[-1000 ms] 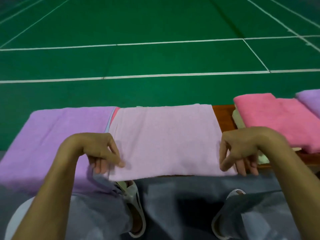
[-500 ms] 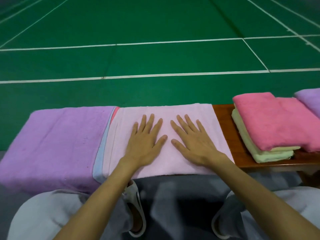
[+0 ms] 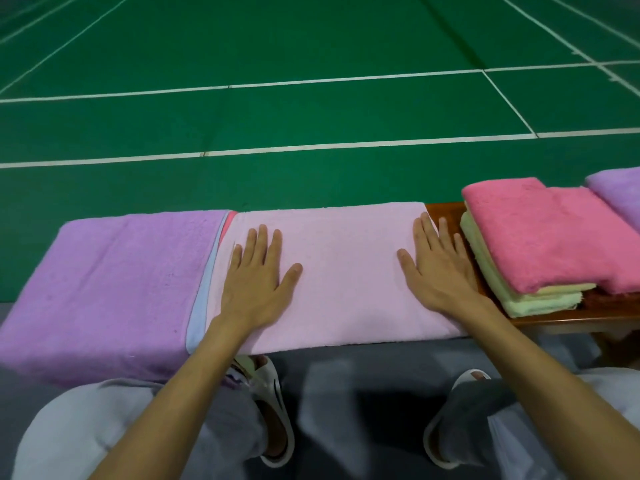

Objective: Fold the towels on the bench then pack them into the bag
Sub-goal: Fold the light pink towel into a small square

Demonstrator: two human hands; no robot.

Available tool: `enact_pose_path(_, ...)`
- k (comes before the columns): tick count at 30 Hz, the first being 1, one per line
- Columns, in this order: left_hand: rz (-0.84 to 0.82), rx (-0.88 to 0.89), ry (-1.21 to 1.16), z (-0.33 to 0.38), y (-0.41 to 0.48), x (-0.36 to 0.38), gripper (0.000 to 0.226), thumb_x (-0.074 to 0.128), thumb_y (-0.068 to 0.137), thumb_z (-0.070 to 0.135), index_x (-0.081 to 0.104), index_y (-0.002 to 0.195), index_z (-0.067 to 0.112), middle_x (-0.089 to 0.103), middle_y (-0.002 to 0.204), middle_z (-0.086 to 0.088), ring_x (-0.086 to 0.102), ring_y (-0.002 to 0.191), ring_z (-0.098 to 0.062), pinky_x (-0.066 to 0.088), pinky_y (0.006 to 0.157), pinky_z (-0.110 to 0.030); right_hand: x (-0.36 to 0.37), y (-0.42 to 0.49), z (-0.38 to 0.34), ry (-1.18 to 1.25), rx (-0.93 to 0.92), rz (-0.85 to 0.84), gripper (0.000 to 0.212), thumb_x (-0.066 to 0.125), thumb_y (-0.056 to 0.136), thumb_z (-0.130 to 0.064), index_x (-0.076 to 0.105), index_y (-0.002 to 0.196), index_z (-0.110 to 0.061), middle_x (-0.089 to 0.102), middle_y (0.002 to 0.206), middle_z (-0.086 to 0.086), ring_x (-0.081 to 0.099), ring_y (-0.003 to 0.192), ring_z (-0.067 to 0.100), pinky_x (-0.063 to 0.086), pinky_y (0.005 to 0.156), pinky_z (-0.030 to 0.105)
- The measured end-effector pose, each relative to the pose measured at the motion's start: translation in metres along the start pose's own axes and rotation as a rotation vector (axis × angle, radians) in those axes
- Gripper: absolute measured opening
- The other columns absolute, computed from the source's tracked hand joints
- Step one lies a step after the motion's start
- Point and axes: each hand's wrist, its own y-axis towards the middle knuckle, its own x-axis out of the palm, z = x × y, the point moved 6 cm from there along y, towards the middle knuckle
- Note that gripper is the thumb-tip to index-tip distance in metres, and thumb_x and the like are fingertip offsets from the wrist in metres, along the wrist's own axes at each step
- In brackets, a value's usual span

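Note:
A light pink towel [image 3: 343, 271] lies folded flat across the wooden bench [image 3: 446, 211]. My left hand [image 3: 256, 282] presses flat on its left part, fingers straight. My right hand [image 3: 436, 268] presses flat on its right edge, fingers straight and reaching onto the bench. A purple towel [image 3: 110, 282] covers the bench to the left, with pale blue and red edges showing under the pink one. On the right sits a stack: a folded deep pink towel [image 3: 540, 237] over pale green towels [image 3: 512, 296], and another purple towel [image 3: 620, 192] at the far right. No bag is in view.
Green court floor with white lines [image 3: 311, 147] stretches beyond the bench. Below it are my knees in grey trousers and white slippers [image 3: 273, 407] on a grey floor.
One second ago both hands pinched the pink towel's near corners. They then let go and pressed flat at its middle, and have now slid apart to its left and right sides.

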Motion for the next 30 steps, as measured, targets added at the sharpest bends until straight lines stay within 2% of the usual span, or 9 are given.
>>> enact_pose_path(5,0.071,-0.063,-0.342,0.0,-0.002,-0.019,0.072,0.029,0.106,0.059,0.015,0.165,0.018,0.002,0.173,-0.001,-0.003,0.159,-0.02,0.005,0.129,-0.044,-0.006,0.002,0.0,-0.001,0.01,-0.049,0.073,0.018,0.106,-0.054,-0.004,0.163,-0.016,-0.009,0.171,0.004,-0.009,0.157,0.034,-0.002,0.127,0.05)
enact_pose_path(8,0.291,-0.252,-0.299,-0.013,-0.008,-0.042,0.063,0.059,0.1,0.039,0.041,0.15,0.004,0.042,0.154,-0.016,0.036,0.141,-0.035,0.035,0.114,-0.049,-0.02,0.002,0.0,0.125,0.057,0.078,0.073,0.037,0.106,-0.044,0.006,0.162,-0.009,0.018,0.167,0.018,0.019,0.152,0.04,0.021,0.123,0.052)
enact_pose_path(12,0.262,-0.41,-0.192,-0.02,-0.006,-0.048,0.049,0.071,0.092,0.037,0.056,0.12,0.0,0.06,0.119,-0.018,0.054,0.108,-0.037,0.047,0.085,-0.048,-0.042,0.005,0.005,0.187,0.224,0.298,0.033,0.061,0.097,-0.026,0.051,0.116,0.0,0.06,0.114,0.023,0.056,0.107,0.04,0.048,0.083,0.047)
enact_pose_path(15,0.17,-0.488,-0.307,-0.021,0.0,-0.045,0.033,0.071,0.094,0.033,0.057,0.103,0.005,0.063,0.096,-0.01,0.058,0.084,-0.031,0.047,0.069,-0.038,-0.04,0.008,0.004,0.306,0.304,0.176,0.017,0.062,0.095,-0.022,0.053,0.092,-0.008,0.061,0.088,0.012,0.061,0.081,0.033,0.05,0.067,0.04)
enact_pose_path(18,0.123,-0.507,-0.461,-0.021,0.004,-0.046,0.027,0.075,0.091,0.025,0.063,0.087,0.0,0.063,0.076,-0.012,0.052,0.064,-0.022,0.04,0.06,-0.031,-0.036,0.011,0.002,0.433,0.285,0.089,0.025,0.065,0.09,-0.016,0.048,0.072,-0.012,0.052,0.068,0.005,0.054,0.065,0.026,0.039,0.056,0.032)
enact_pose_path(21,0.16,-0.526,-0.86,-0.027,0.003,-0.057,0.011,0.081,0.084,0.016,0.072,0.083,0.008,0.069,0.073,-0.005,0.061,0.062,-0.021,0.046,0.061,-0.027,-0.049,0.013,0.006,0.699,0.245,0.151,0.009,0.067,0.086,-0.009,0.058,0.085,-0.008,0.061,0.077,0.003,0.058,0.072,0.023,0.041,0.058,0.029)
enact_pose_path(25,0.181,-0.451,-1.234,-0.034,0.003,-0.078,0.048,0.083,0.079,-0.003,0.065,0.121,0.013,0.079,0.092,-0.01,0.074,0.068,-0.017,0.06,0.062,-0.027,-0.074,0.01,0.012,1.236,0.131,0.117,0.066,0.069,0.09,0.005,0.043,0.144,-0.022,0.071,0.092,0.009,0.071,0.079,0.02,0.057,0.067,0.03)
enact_pose_path(27,0.124,-0.341,-1.28,-0.034,0.003,-0.089,0.066,0.079,0.08,-0.008,0.056,0.133,0.024,0.08,0.093,-0.006,0.076,0.078,-0.016,0.06,0.066,-0.024,-0.092,0.006,0.011,1.275,-0.001,0.088,0.076,0.067,0.089,0.011,0.043,0.15,-0.027,0.067,0.083,0.013,0.065,0.072,0.017,0.055,0.069,0.03)
enact_pose_path(30,0.122,-0.266,-1.032,-0.038,0.0,-0.108,0.048,0.08,0.08,-0.004,0.073,0.122,0.018,0.079,0.098,0.001,0.074,0.092,-0.02,0.061,0.073,-0.025,-0.119,0.0,0.016,1.184,-0.044,0.085,0.057,0.068,0.087,0.014,0.062,0.137,-0.013,0.075,0.101,0.007,0.073,0.089,0.014,0.058,0.081,0.022)
